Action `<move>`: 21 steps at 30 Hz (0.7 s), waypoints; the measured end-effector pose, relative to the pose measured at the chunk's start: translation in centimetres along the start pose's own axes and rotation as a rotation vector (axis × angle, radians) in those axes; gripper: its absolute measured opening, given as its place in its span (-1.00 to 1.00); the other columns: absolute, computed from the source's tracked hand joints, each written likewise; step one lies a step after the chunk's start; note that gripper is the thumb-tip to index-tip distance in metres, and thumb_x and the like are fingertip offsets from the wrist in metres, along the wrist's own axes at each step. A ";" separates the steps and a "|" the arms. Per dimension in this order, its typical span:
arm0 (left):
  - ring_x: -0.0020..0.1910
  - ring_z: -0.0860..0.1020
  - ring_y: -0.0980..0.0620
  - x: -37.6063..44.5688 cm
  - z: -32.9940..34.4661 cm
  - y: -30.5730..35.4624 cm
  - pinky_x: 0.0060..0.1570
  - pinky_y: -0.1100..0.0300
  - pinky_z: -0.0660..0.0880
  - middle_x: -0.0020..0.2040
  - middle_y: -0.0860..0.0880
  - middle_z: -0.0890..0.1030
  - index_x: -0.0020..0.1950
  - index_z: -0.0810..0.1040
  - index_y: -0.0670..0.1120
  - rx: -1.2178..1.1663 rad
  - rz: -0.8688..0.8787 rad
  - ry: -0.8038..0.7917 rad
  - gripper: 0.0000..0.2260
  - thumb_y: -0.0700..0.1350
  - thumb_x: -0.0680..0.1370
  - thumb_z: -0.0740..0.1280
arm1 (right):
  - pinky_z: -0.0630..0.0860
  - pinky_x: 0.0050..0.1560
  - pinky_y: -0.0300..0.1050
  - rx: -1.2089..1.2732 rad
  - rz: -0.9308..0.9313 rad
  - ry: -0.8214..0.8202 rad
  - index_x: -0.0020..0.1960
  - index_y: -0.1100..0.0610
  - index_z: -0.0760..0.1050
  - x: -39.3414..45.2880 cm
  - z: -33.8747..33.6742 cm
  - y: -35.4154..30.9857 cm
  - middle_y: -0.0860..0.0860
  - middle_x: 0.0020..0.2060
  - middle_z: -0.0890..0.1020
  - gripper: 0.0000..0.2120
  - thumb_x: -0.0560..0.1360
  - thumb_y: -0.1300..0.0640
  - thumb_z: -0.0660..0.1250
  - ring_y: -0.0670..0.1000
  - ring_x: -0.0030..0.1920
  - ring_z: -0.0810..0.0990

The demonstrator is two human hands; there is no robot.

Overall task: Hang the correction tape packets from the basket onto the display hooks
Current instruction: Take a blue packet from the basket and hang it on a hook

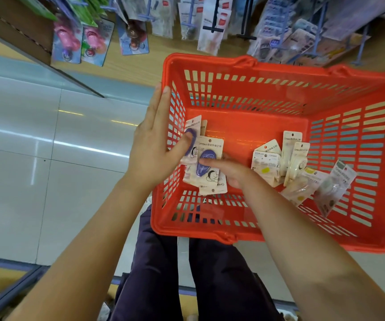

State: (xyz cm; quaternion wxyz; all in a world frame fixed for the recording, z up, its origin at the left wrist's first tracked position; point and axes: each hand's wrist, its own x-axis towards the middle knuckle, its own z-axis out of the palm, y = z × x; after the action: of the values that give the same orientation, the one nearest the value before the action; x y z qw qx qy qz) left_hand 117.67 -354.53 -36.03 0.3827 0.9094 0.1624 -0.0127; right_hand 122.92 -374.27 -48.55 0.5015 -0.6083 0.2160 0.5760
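Observation:
An orange plastic basket sits on the floor in front of my knees. At its left side lie purple correction tape packets in a small stack. My left hand is at the basket's left wall, fingers straight, with its thumb pinching one purple packet. My right hand reaches in and pinches the front purple packet, index finger on top and other fingers under it. Several cream and yellow packets lie loose at the basket's right. Display hooks with hung packets are above the basket.
Pink and brown keyring packs hang on the display at upper left. Blue hooks with more packets hang at upper right. Grey tiled floor spreads to the left. My dark trouser legs are below the basket.

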 end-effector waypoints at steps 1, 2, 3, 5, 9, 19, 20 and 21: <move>0.47 0.01 0.45 0.0 0.0 0.0 0.43 0.00 0.30 0.70 -0.06 0.07 0.70 0.04 -0.08 0.001 0.002 0.001 -0.23 0.10 0.60 0.31 | 0.40 0.45 0.18 -0.002 -0.001 0.000 0.32 0.01 0.48 -0.8 -0.1 -0.6 0.01 0.29 0.61 0.02 -0.06 -0.20 0.74 0.09 0.36 0.52; 0.46 0.00 0.46 0.0 0.0 0.0 0.42 0.01 0.29 0.70 -0.06 0.06 0.70 0.03 -0.08 0.003 0.000 0.003 -0.23 0.11 0.60 0.31 | 0.36 0.47 0.17 -0.002 -0.004 0.015 0.32 0.02 0.48 -1.2 -0.5 -1.0 -0.01 0.31 0.59 -0.08 0.04 -0.16 0.72 0.07 0.39 0.48; 0.46 0.01 0.45 0.1 0.1 0.0 0.41 0.02 0.29 0.70 -0.05 0.06 0.70 0.03 -0.08 0.007 -0.002 0.004 -0.23 0.11 0.60 0.31 | 0.31 0.50 0.15 0.004 -0.003 0.044 0.33 0.04 0.45 -2.0 -0.7 -1.6 -0.03 0.32 0.55 -0.20 0.18 -0.10 0.68 0.04 0.42 0.43; 0.47 0.05 0.40 0.0 0.1 0.1 0.40 0.02 0.30 0.70 -0.05 0.06 0.70 0.03 -0.08 0.012 -0.003 0.004 -0.23 0.11 0.60 0.31 | 0.26 0.52 0.13 0.048 -0.033 0.117 0.35 0.07 0.43 -2.6 -2.2 -2.0 -0.09 0.27 0.53 -0.40 0.38 0.05 0.58 -0.02 0.34 0.43; 0.59 0.18 0.13 0.0 0.2 0.1 0.38 0.01 0.33 0.70 -0.04 0.07 0.70 0.02 -0.06 0.007 -0.004 0.005 -0.24 0.11 0.61 0.31 | 0.43 0.41 0.17 0.187 -0.189 0.272 0.19 -0.01 0.53 -4.0 -5.2 -2.7 -0.02 0.14 0.69 -0.56 0.38 0.11 0.61 0.03 0.22 0.62; 0.47 0.10 0.35 -0.1 -0.1 0.4 0.38 -0.01 0.35 0.70 -0.01 0.04 0.71 0.00 -0.03 0.029 -0.022 -0.011 -0.22 0.11 0.58 0.29 | 0.66 0.07 0.04 0.167 -0.274 0.286 0.27 0.11 0.56 -5.1 -5.0 -5.1 0.04 0.02 0.74 -0.55 0.42 0.13 0.57 0.06 0.02 0.73; 0.45 0.09 0.37 -0.1 -0.1 0.4 0.38 -0.01 0.35 0.70 -0.01 0.04 0.71 0.00 -0.03 0.027 -0.024 -0.011 -0.22 0.11 0.58 0.29 | 0.65 0.04 0.00 0.103 -0.296 0.343 0.20 0.06 0.58 -5.2 -4.9 -5.4 -0.03 -0.03 0.74 -0.59 0.39 0.10 0.59 -0.01 -0.01 0.72; 0.47 0.11 0.35 -0.1 -0.1 0.4 0.38 -0.03 0.37 0.70 -0.01 0.04 0.70 0.00 -0.04 0.024 -0.026 -0.010 -0.22 0.11 0.58 0.29 | 0.65 0.06 0.02 0.067 -0.313 0.395 0.13 0.00 0.59 -5.2 -5.1 -5.6 -0.08 -0.07 0.74 -0.64 0.38 0.08 0.60 -0.03 -0.03 0.72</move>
State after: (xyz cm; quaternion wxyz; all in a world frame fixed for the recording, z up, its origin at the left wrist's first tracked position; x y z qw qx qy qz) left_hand 117.67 -354.76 -35.64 0.3724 0.9117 0.1719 -0.0243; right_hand 128.85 -378.07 -42.61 0.5525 -0.7182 0.2318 0.3538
